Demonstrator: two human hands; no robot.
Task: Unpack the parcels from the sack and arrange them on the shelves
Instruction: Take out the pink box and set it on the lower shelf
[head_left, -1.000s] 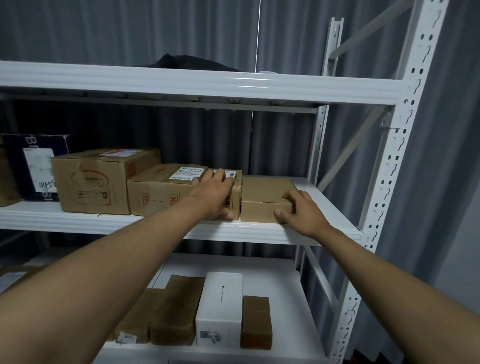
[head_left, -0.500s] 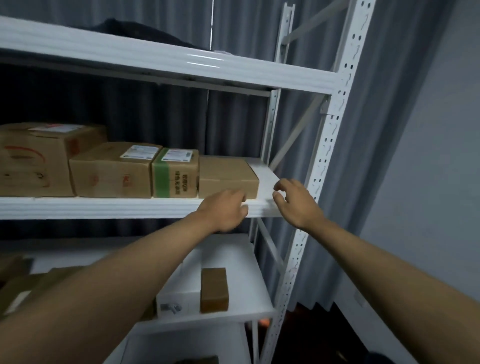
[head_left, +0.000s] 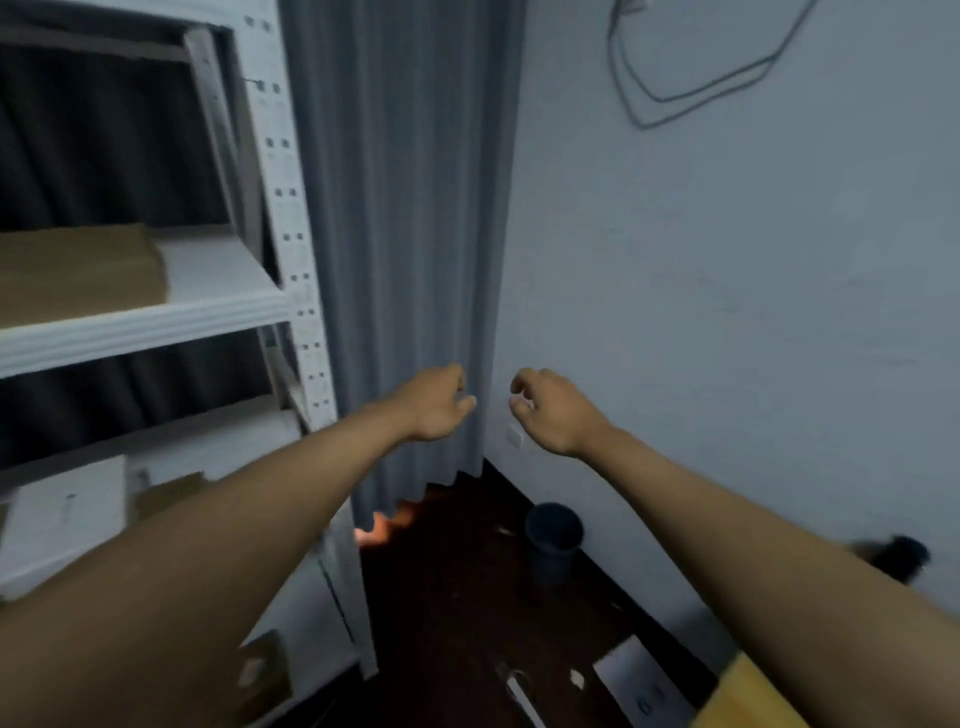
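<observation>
Both hands, left hand (head_left: 436, 402) and right hand (head_left: 553, 410), hang loosely curled and empty, well clear of the shelf (head_left: 145, 325), where a brown parcel (head_left: 78, 270) sits. Reach low for the next parcel; the sack is seemingly out of view.

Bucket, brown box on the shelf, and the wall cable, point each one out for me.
bucket (head_left: 554, 540), head view, on its dark side wall.
brown box (head_left: 78, 275), head view, on its front face.
cable (head_left: 691, 78), head view, on the loop hanging against the wall.
</observation>
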